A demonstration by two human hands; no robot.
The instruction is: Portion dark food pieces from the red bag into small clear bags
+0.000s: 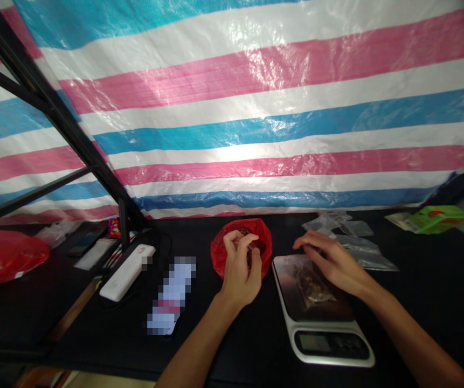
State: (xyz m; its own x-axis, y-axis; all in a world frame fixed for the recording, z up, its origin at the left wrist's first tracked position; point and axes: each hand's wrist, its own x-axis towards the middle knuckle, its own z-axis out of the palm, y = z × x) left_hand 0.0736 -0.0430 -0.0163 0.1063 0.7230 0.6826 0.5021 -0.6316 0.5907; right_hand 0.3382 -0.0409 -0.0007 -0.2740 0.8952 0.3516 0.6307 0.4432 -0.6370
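2 bare hands work above a black tabletop [126, 350]. At centre, the left hand [240, 269] lies over the mouth of an open red plastic bag [219, 257] containing small brown pieces; its fingers are curled, and whether they grip a piece cannot be told. Right of centre, the right hand [331, 258] is poised over the upper right part of a digital kitchen scale [290, 307], fingers bent; whether they pinch anything cannot be told. On the scale's platform lies 1 clear plastic bag [316, 291] with brown contents, just below this hand. Flat clear sachets [367, 254] lie beyond the right wrist, with a green packet [437, 220] farther right. Left of centre: a smartphone [171, 299], its screen pixelated, and a white power bank [126, 274].
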